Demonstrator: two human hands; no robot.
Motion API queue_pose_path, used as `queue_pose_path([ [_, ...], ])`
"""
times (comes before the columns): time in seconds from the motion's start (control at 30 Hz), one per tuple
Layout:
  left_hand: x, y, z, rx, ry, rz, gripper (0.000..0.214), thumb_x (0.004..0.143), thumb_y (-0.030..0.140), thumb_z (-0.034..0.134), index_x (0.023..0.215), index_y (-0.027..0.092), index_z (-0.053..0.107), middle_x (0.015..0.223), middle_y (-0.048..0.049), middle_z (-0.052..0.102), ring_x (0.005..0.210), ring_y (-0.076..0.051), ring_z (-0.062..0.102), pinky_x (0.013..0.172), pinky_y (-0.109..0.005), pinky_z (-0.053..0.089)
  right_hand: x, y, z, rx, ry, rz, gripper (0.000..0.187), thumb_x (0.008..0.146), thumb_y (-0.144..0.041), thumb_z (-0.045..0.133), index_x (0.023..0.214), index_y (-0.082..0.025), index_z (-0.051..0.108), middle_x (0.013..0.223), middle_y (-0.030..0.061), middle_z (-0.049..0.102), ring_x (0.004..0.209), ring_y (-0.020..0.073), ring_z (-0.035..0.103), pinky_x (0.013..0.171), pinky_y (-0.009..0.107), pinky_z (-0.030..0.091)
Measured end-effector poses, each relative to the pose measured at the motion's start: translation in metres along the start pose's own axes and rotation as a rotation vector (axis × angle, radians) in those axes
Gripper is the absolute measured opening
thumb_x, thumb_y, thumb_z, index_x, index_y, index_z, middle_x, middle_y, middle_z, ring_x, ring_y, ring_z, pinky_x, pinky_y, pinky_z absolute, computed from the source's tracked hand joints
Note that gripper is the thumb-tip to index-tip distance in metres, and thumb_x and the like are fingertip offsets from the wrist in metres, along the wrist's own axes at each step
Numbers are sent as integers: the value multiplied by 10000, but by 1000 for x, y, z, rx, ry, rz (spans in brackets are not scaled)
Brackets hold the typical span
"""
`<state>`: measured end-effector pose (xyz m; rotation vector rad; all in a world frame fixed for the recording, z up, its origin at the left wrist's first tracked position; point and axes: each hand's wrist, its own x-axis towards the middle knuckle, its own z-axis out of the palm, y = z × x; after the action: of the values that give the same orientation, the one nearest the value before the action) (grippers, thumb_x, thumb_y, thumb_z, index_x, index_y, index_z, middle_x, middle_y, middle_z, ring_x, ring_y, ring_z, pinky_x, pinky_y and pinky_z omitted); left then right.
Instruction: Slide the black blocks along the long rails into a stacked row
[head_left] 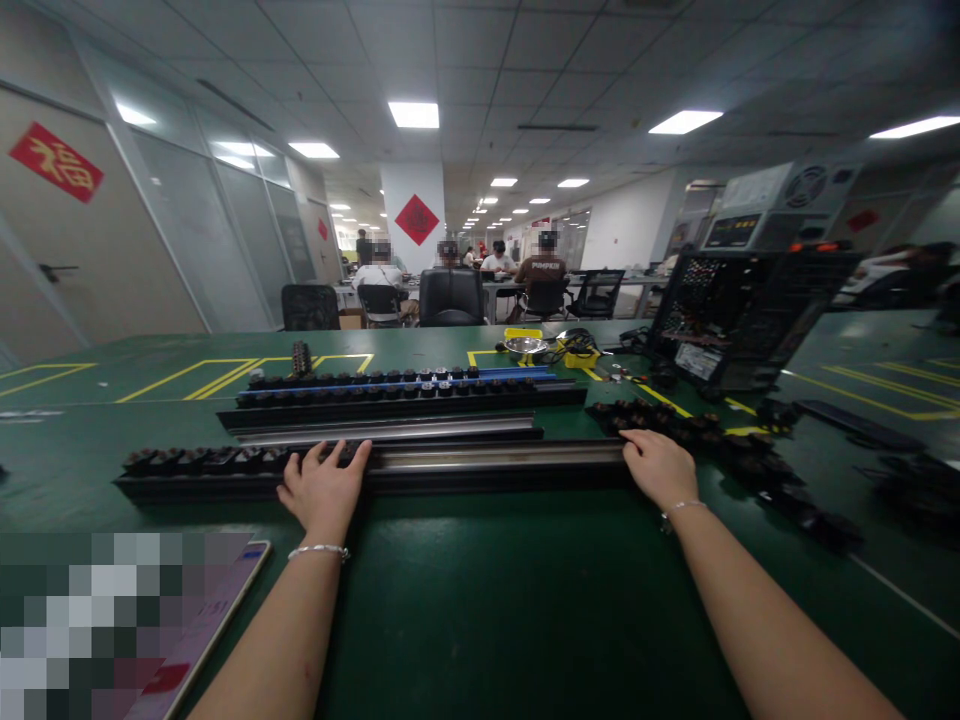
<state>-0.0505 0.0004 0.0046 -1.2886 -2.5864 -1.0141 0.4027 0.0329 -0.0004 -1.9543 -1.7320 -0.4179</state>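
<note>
A long black rail (495,482) with a shiny metal strip lies across the green table in front of me. A row of small black wheeled parts (202,460) sits along its left portion. My left hand (326,487) rests over the right end of that row, fingers spread and touching it, with the thumb by the bare strip. At the rail's right end, my right hand (661,470) grips the rail with thumb and fingers close together; its fingertips are partly hidden. More loose black wheeled parts (750,455) lie just to the right.
Behind are a shorter metal-topped rail (390,432) and rails with wheeled parts (405,390). A metal bowl (525,345), a yellow container (577,352) and an open computer case (742,320) stand farther back. A phone (202,640) lies front left. Several people sit beyond.
</note>
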Motion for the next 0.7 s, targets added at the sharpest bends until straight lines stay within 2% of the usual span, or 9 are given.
queue_pose_path([
  [0.3,-4,1,1,80,-54,76,647,800,701,336,1240,300,589,1425,-64,457,1353,-339,262,1058,-648,198,-1,-2,0,-6,20,-3,418,819,-247,357,1020,-210,722,1121,50,681,1089,228,576,906,378,451],
  [0.7,-3,-7,-1,178,-116,183,704,808,705,281,1335,290,497,1472,-77,396,1384,-354,211,1065,-670,127,-1,0,3,-4,30,17,412,824,-249,359,1021,-223,721,1123,44,681,1085,219,577,917,388,446],
])
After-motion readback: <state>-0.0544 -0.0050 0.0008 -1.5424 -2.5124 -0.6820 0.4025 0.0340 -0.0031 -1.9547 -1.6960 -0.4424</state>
